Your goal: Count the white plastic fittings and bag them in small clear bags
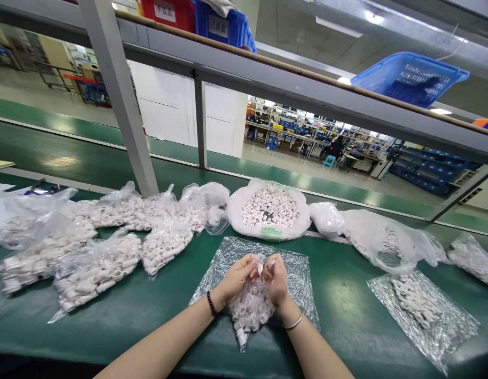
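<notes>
A clear plastic bag (252, 308) of small white ring-shaped parts lies before me on a crinkled clear plastic sheet (220, 263). Its gathered top is pinched between my left hand (241, 276), which wears a dark bead bracelet, and my right hand (276, 279), with a silver bangle. The fingers of both hands are closed on the bag's neck, close together. A bit of white shows between the fingertips; I cannot tell whether it is bag film or a part. Just beyond the sheet stands an open white bag (236, 213) full of small white parts (273, 205).
Several filled bags (97, 266) crowd the green bench (342, 310) at left. To the right are a white bundle (328, 218), a larger bag (370, 237) and another sheet (452, 310) bearing white parts. A grey post (117, 100) and overhead shelf (299, 81) with bins frame the bench.
</notes>
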Demonstrator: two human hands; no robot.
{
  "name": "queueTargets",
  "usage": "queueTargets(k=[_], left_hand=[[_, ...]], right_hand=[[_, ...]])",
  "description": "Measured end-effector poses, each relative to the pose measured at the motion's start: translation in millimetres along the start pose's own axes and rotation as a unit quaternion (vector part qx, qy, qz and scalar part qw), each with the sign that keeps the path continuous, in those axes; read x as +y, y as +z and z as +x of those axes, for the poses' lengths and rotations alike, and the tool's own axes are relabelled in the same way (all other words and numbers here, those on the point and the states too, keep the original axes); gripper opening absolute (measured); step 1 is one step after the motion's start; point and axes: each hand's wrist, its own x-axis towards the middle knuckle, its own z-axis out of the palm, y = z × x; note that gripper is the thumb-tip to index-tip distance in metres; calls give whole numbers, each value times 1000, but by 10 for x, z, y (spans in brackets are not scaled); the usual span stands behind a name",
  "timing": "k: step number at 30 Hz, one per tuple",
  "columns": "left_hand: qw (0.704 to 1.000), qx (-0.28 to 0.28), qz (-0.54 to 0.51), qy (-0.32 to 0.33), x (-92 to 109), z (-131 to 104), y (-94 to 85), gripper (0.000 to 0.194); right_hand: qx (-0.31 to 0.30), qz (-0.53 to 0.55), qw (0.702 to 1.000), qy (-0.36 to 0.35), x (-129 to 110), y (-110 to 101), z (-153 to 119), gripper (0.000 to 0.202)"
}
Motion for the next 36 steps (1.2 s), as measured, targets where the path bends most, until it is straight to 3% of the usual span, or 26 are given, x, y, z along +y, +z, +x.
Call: queueTargets(k=[4, 6, 8, 11, 13, 18, 21, 27, 31, 36], left_hand=[[1000, -11, 22, -4, 77, -54, -33, 39], [994, -57, 94, -8, 137, -93, -53, 54], [975, -100, 200, 5, 174, -119, -65, 63], [955, -96, 278, 51, 173, -121, -66, 42], [960, -70, 266, 63, 165, -106, -64, 35], [977, -19, 201, 69, 212, -81, -87, 53], [981, -3, 190, 27, 238, -87, -110, 59], [991, -40, 123, -20, 255, -72, -107, 58], [999, 20, 23, -34, 241, -44, -108, 57], [995, 68, -64, -44, 258, -46, -135, 51]], right_hand=[[-18, -64, 993, -98, -131, -73, -13, 28], [-48, -111, 982, -143, -171, -104, 21, 17], [-104, -122, 975, -155, -184, -123, 63, 12], [-158, -87, 976, -121, -171, -136, 104, 12], [-153, -70, 980, -105, -154, -140, 111, 17], [-97, -84, 988, -86, -85, -133, 102, 25], [-66, -105, 989, -86, -40, -126, 101, 18], [-4, -135, 985, -107, -79, -152, 89, 10], [24, -174, 970, -171, -168, -158, 42, 10], [-40, -233, 935, -264, -214, -135, 0, 21]])
